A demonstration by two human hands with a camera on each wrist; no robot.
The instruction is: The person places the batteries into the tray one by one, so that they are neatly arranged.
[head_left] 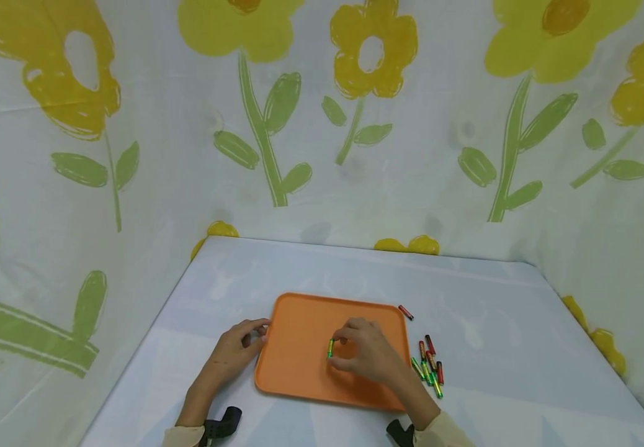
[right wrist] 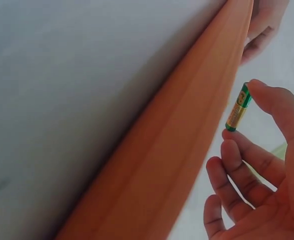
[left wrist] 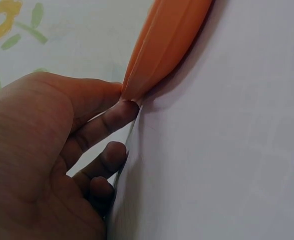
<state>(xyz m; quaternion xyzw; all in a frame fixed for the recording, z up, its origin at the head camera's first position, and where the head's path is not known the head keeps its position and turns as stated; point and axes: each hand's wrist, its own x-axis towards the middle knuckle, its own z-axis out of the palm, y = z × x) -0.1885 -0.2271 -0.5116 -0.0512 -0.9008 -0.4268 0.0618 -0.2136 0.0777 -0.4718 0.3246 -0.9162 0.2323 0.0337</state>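
An orange rectangular tray lies on the table. My left hand is at its left rim; in the left wrist view the thumb sits on the edge and the index finger lies against its underside, pinching it. Over the middle of the tray, my right hand holds a green and gold battery by its two ends, between thumb and index finger. The right wrist view shows this battery clearly, with the other fingers of that hand loosely bent below it.
Several green-gold batteries and red-black batteries lie in a loose cluster just right of the tray. A single red battery lies near the tray's far right corner. Flower-printed cloth walls stand behind and beside the table.
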